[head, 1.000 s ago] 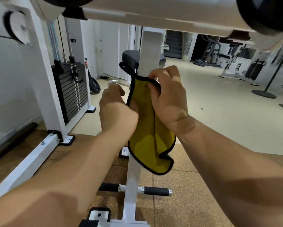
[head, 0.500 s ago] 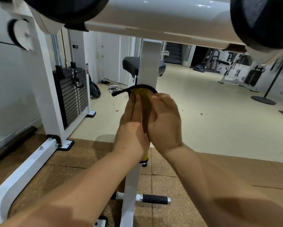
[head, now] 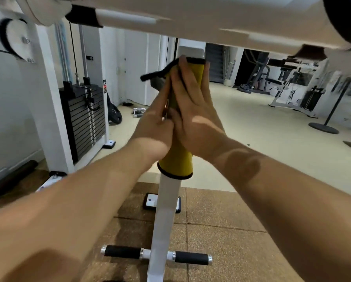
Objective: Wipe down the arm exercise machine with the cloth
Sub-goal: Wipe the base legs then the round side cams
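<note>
Head view: my left hand (head: 152, 129) and right hand (head: 195, 119), each grip spread flat with fingers straight, press the yellow cloth (head: 175, 163) around the machine's white upright post (head: 164, 210). To wipe well, I judge both palms should press evenly and slide the wrap down the post's bare length.

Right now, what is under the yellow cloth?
The machine's white upright post, bare below the yellow cloth and just above its top. The left hand and right hand press flat on the cloth, so the wrapped stretch of post is hidden.
</note>
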